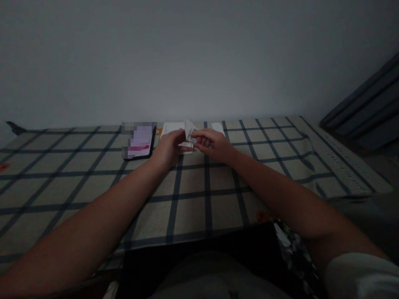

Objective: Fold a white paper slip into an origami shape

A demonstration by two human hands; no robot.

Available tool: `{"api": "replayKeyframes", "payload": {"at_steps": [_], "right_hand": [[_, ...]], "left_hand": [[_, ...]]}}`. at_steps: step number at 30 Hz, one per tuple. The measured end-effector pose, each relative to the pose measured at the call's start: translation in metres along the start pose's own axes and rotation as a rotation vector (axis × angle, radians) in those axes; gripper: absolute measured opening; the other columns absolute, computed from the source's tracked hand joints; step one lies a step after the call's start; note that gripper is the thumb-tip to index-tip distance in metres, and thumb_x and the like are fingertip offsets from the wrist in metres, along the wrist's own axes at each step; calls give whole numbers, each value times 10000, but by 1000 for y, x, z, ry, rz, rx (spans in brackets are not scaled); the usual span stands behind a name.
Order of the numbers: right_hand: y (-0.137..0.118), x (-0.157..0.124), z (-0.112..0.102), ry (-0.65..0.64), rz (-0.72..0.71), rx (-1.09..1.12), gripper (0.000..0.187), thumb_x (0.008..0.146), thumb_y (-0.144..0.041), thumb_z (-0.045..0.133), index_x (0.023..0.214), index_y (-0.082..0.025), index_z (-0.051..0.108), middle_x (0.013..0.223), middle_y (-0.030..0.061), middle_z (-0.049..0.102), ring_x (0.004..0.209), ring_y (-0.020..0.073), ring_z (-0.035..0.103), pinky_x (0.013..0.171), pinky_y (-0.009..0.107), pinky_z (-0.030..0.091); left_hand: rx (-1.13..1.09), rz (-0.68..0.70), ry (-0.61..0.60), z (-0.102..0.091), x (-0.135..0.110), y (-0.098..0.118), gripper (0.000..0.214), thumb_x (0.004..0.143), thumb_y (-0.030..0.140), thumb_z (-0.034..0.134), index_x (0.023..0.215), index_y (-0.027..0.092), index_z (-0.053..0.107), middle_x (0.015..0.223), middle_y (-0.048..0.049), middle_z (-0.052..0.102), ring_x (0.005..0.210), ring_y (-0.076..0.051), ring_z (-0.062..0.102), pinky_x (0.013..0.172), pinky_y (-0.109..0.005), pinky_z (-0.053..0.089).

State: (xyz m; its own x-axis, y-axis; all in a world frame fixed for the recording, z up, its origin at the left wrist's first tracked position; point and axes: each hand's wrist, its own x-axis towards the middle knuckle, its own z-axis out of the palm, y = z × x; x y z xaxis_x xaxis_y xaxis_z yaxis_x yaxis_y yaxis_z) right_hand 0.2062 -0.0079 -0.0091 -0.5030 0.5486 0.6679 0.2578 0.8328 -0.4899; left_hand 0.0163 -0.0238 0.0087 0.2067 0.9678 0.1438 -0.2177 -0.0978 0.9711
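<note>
Both hands meet at the far part of the cloth-covered table, around a thin, crumpled white piece [190, 128] that looks like paper or clear wrapping. My left hand [170, 146] is closed on its left side, thumb above and fingers below. From the right, my right hand [216, 144] pinches it with curled fingers. Behind my left hand lies a white printed sheet [172, 126], partly covered by the fingers. Another white piece [218, 127] shows behind my right hand. The dim light blurs the fine detail between the fingertips.
A phone [140, 140] with its screen lit lies left of my left hand. The checked tablecloth [193, 199] reaches back to a plain wall [199, 58]. Dark curtain-like folds [368, 99] hang at the right. The table's near edge is just before my lap.
</note>
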Motion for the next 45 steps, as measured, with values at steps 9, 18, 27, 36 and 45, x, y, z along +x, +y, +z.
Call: {"api": "replayKeyframes", "payload": {"at_steps": [9, 18, 27, 36, 45], "right_hand": [[-2, 1, -6, 141, -19, -1, 296, 923, -364, 637, 1141, -167, 664, 821, 3, 544, 668, 112, 464, 642, 259, 439], [-1, 1, -7, 71, 58, 40, 403, 850, -549, 697, 1084, -221, 704, 923, 38, 610, 714, 132, 528, 636, 277, 454], [-7, 4, -10, 192, 79, -22, 290, 937, -425, 596, 795, -179, 658, 765, 25, 602, 710, 139, 520, 662, 288, 413], [-3, 2, -3, 232, 278, 167, 251, 871, -434, 648, 874, -190, 591, 754, -12, 572, 627, 103, 497, 594, 252, 429], [2, 1, 2, 156, 307, 357, 470, 871, -379, 667, 1267, -236, 457, 762, -44, 547, 613, 103, 556, 569, 232, 475]], "left_hand": [[16, -22, 110, 2, -3, 7, 267, 734, 404, 763, 773, 149, 694, 725, -26, 665, 608, -123, 603, 552, -229, 535], [60, -98, 124, -2, 3, 0, 155, 688, 299, 718, 692, 149, 678, 647, -29, 636, 545, -136, 572, 481, -237, 461], [-2, -82, -7, 0, 3, -3, 380, 782, 545, 694, 785, 165, 687, 713, -46, 662, 585, -155, 603, 487, -257, 500], [252, 7, -44, 0, -6, -1, 275, 721, 421, 805, 817, 168, 753, 702, -19, 676, 561, -113, 552, 530, -226, 453], [235, -42, 24, -1, -5, -3, 327, 691, 455, 833, 821, 160, 778, 715, -48, 709, 582, -135, 598, 542, -241, 466]]}}
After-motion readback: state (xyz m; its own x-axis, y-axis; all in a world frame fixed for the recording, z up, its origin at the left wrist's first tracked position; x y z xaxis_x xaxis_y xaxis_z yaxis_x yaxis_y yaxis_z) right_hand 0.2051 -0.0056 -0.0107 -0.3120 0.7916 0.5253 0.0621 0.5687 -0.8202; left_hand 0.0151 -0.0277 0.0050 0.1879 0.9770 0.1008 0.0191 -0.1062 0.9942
